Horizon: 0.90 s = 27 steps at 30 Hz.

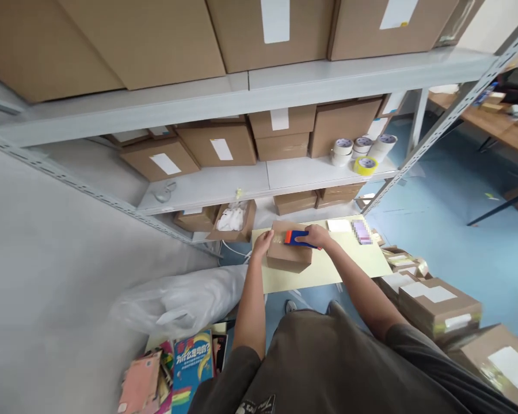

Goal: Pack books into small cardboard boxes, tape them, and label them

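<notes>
A small cardboard box (288, 253) sits on the pale yellow table (328, 270) in front of me. My left hand (263, 244) grips its left side near the top edge. My right hand (317, 236) is closed around a blue and orange tape dispenser (300, 238), which lies over the top of the box. A strip of shiny clear tape (278, 237) shows on the box top between the dispenser and my left hand. The dispenser covers the right part of the box top.
Behind the table stands a metal shelf (224, 187) with boxes and several tape rolls (365, 165). A white card (339, 225) lies at the table's back. Taped cartons (440, 307) stand at right; a plastic-wrapped bundle (181, 302) and books (193, 368) are at left.
</notes>
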Available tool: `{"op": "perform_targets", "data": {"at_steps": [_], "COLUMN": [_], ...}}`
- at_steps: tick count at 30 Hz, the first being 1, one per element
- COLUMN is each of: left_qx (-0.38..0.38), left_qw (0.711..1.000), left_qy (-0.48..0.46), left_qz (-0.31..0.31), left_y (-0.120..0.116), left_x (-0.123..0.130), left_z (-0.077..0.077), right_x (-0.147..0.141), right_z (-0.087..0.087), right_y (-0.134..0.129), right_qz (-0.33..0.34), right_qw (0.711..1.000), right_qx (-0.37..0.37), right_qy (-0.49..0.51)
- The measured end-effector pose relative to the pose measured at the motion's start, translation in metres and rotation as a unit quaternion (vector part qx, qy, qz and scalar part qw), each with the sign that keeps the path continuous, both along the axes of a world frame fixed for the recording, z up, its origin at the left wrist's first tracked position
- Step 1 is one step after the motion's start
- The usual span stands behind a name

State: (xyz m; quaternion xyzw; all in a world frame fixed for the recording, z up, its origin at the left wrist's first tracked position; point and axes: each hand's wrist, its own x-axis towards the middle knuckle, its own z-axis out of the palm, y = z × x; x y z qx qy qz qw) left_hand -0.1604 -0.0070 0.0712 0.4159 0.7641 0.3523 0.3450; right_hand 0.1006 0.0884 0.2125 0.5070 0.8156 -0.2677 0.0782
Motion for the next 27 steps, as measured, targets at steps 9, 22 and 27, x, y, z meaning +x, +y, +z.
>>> {"op": "perform_targets", "data": {"at_steps": [9,22,27], "left_qx": [-0.087,-0.149,-0.136], "left_qw": [0.994,0.975,0.979], "left_qy": [0.066,0.154,0.133], "left_qz": [0.022,-0.053,-0.075], "left_y": [-0.008,0.053,0.065], "left_x": [0.019,0.173,0.199], "left_z": [0.018,0.030,0.022], "right_x": [-0.040,0.132,0.219], "right_z": [0.014,0.009,-0.003], "right_y": [-0.007,0.030,0.043], "right_qz": [0.002,-0.062,-0.117], "right_qw": [1.000,0.998,0.993], "right_qx": [-0.020,0.003,0.001], "right_qy": [-0.022,0.016,0.021]}}
